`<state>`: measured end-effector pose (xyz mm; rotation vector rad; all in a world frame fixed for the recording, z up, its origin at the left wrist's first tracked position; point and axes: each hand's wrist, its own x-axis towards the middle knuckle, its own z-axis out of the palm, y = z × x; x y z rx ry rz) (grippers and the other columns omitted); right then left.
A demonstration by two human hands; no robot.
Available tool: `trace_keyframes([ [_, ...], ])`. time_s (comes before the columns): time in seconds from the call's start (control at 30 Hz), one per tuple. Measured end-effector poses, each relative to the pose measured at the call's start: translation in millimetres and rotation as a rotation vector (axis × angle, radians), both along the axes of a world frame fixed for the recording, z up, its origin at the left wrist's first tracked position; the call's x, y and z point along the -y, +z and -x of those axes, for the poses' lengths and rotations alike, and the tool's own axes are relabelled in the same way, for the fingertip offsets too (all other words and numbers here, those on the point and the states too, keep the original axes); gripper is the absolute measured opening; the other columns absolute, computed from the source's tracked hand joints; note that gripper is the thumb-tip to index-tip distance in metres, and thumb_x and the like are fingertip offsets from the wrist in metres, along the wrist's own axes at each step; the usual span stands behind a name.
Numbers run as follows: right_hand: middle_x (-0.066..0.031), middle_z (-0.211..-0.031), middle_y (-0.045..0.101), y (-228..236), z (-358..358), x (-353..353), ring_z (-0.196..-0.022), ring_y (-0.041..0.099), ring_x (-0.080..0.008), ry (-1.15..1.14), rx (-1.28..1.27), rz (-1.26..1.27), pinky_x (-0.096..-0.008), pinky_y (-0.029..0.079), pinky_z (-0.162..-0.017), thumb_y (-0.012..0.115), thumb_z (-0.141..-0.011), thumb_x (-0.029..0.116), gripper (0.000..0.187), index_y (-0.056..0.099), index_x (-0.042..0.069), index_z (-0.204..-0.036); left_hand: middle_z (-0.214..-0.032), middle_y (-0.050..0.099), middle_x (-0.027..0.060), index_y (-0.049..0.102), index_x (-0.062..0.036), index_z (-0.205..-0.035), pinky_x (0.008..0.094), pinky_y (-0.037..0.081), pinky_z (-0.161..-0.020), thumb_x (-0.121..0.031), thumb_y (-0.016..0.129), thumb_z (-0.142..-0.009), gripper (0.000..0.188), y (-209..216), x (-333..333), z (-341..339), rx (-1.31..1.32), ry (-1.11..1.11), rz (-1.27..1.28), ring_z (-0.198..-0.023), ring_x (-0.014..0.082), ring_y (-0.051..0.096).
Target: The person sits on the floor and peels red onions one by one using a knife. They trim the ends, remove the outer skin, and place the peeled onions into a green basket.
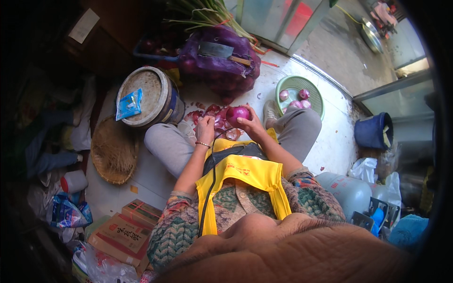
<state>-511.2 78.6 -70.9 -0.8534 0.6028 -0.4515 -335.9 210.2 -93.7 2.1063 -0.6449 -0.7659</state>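
A peeled-looking red onion (238, 116) is gripped in my right hand (254, 124), its glossy purple side facing up. Close by on its left, my left hand (205, 129) has its fingers curled together; whatever they may hold is hidden. Below both hands, loose onion skins (233, 134) lie in a heap on the floor between my legs. To the right, several onions (305, 104) rest in a green plastic basket (279, 87). A purple mesh sack (207, 78) full of onions stands ahead of me, with a wood-handled cleaver (215, 49) lying on top.
At left stand a lidded bucket (155, 78) bearing a blue packet (129, 104), and a woven tray (113, 153). Cardboard boxes (123, 238) sit near left. A gas cylinder (343, 192) and blue bucket (370, 132) are on the right. Long green stalks (207, 13) lie behind the sack.
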Motion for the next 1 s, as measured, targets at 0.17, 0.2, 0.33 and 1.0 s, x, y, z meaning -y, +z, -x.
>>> trace_keyframes([
  [0.17,-0.0143,-0.137,0.05,2.1,-1.6,0.1,-0.122,0.057,-0.0307,0.098,0.149,-0.233,-0.048,0.048,-0.103,0.068,-0.094,0.03,0.062,0.035,0.01,-0.143,-0.122,0.059,0.0122,0.069,-0.0113,-0.123,0.0371,0.047,-0.093,-0.032,0.063,-0.095,0.035,6.0,4.6,10.0,0.383,-0.147,0.208,-0.111,0.0269,0.058],
  [0.2,-0.0134,-0.136,0.051,1.0,-2.3,-0.1,-0.12,0.057,-0.0296,0.101,0.135,-0.273,-0.0466,0.05,-0.1,0.065,-0.096,0.032,0.058,0.038,0.01,-0.142,-0.121,0.059,0.0115,0.068,-0.0101,-0.123,0.0356,0.047,-0.093,-0.031,0.063,-0.095,0.035,11.1,10.4,15.8,0.241,-0.167,0.361,-0.109,0.0249,0.059],
  [0.33,-0.0115,-0.135,0.053,-3.9,-3.1,-0.3,-0.119,0.058,-0.0272,0.139,0.187,-0.357,-0.0461,0.05,-0.098,0.06,-0.099,0.039,0.054,0.042,0.009,-0.14,-0.117,0.06,0.0082,0.066,-0.0054,-0.126,0.0285,0.051,-0.084,-0.019,0.069,-0.093,0.036,31.4,16.1,28.6,0.047,-0.162,0.553,-0.095,0.0184,0.062],
  [1.0,-0.0125,-0.134,0.057,-6.3,0.5,-0.2,-0.122,0.058,-0.0264,0.209,0.064,-0.303,-0.0467,0.044,-0.107,0.051,-0.099,0.053,0.062,0.044,0.007,-0.141,-0.091,0.06,0.0139,0.058,-0.0028,-0.094,0.0403,0.052,-0.076,-0.003,0.067,-0.083,0.014,43.0,19.2,13.9,0.777,-0.497,0.609,-0.086,0.0322,0.062],
])
